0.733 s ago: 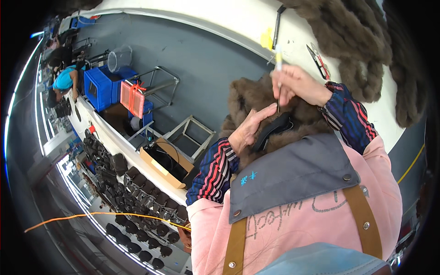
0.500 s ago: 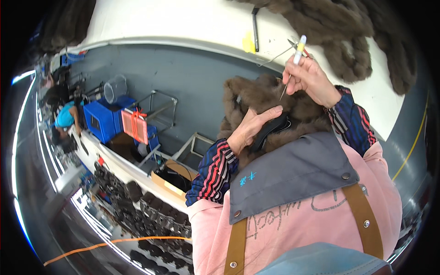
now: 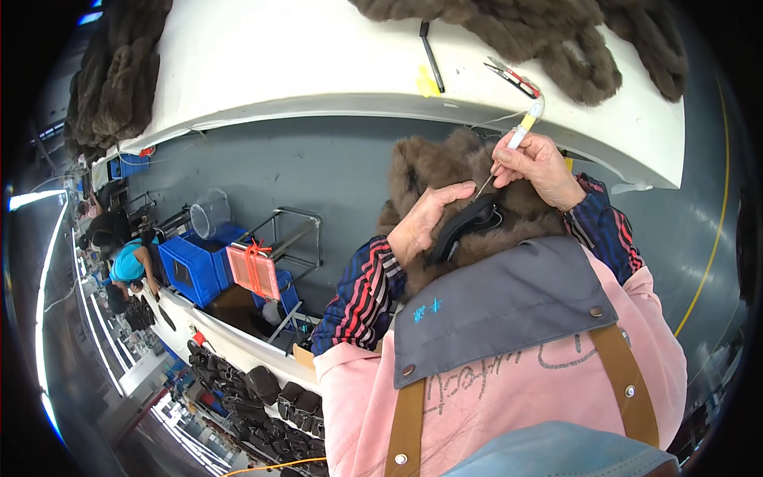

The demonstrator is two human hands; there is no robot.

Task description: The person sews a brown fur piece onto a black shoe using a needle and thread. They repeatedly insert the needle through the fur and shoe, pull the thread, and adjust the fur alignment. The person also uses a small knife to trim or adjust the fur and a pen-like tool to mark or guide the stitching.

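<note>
The brown fur piece (image 3: 425,163) sits close to the body, just beyond the grey flap (image 3: 501,302) of the apron and short of the white table (image 3: 278,48) at twelve o'clock — likely so that both hands work in easy sight. A black curved band (image 3: 462,226) lies along its near side.

The left hand (image 3: 423,219) comes in from eight o'clock, thumb stretched along the band's upper edge, probably to steady it; the other fingers are buried in fur, so how far that grip closes I cannot tell. The right hand (image 3: 540,168), at one o'clock, pinches a white-handled tool (image 3: 524,131) narrowly between thumb and fingers, like a pen — a hold that seems to suit fine control. Its thin shaft points to seven o'clock, ending near the left thumb; whether the tip enters the fur is too small to tell.

Red-handled snips (image 3: 513,79) lie on the table between twelve and one, presumably within reach, with a black pen (image 3: 431,56) nearer half past eleven. More brown fur (image 3: 548,40) rests beyond, at one o'clock.
</note>
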